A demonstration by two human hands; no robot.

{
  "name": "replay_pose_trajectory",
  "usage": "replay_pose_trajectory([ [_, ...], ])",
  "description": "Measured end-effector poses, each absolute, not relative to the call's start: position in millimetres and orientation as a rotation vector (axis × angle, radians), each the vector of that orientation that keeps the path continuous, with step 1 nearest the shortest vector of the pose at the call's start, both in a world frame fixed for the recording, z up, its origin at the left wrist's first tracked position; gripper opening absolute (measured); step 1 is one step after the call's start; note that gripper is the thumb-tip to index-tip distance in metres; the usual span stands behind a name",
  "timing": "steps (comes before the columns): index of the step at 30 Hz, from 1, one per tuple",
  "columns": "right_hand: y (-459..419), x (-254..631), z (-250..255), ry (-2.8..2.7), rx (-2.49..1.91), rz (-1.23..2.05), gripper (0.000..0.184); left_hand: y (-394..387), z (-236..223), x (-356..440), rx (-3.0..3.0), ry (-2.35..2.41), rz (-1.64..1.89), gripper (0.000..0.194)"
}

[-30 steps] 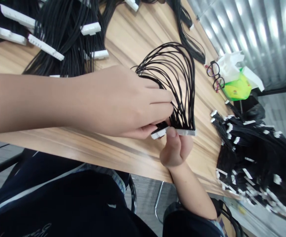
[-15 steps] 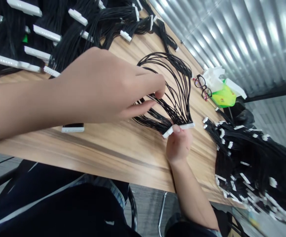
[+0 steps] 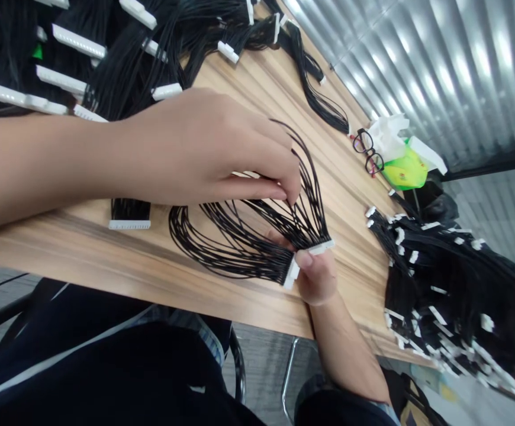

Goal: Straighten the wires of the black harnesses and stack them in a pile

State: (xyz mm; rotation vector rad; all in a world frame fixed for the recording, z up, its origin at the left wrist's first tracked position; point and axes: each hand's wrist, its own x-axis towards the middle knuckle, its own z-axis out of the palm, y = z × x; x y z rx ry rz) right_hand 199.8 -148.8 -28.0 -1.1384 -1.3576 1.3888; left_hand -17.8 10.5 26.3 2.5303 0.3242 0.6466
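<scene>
A wiring harness of thin black wires point(image 3: 235, 248) bows in loops above the table. Its two white connectors, one pale end piece point(image 3: 291, 273) and another point(image 3: 322, 246), sit side by side in my right hand point(image 3: 318, 283), with the thumb pressed over them. My left hand point(image 3: 226, 151) reaches across from the left, closed in a pinch at thumb and index finger on some of the harness's wires. Its other fingers and part of the loops are hidden behind the hand.
Many black harnesses with white connectors point(image 3: 80, 41) heap at the back left; another pile point(image 3: 457, 284) covers the right end. A single connector point(image 3: 129, 224) lies near the front edge. Glasses point(image 3: 368, 151) and a green packet point(image 3: 404, 168) lie by the corrugated metal wall point(image 3: 417, 59).
The wire loops have spread lower and to the left, and the two connectors have tilted further apart. My left thumb and index finger have closed together on wires. My right hand has shifted slightly lower.
</scene>
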Motion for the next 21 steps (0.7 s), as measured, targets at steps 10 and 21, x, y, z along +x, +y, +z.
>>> replay_pose_trajectory([
  [10, -146, 191, -27, -1.430, -1.033, 1.489, 0.049, 2, 11, -11, 2.386, 0.105, 0.720, 0.030],
  [21, -149, 195, -35, -1.432, -0.963, 1.385, 0.035, -2, 12, -13, 2.427, 0.146, 0.740, 0.032],
])
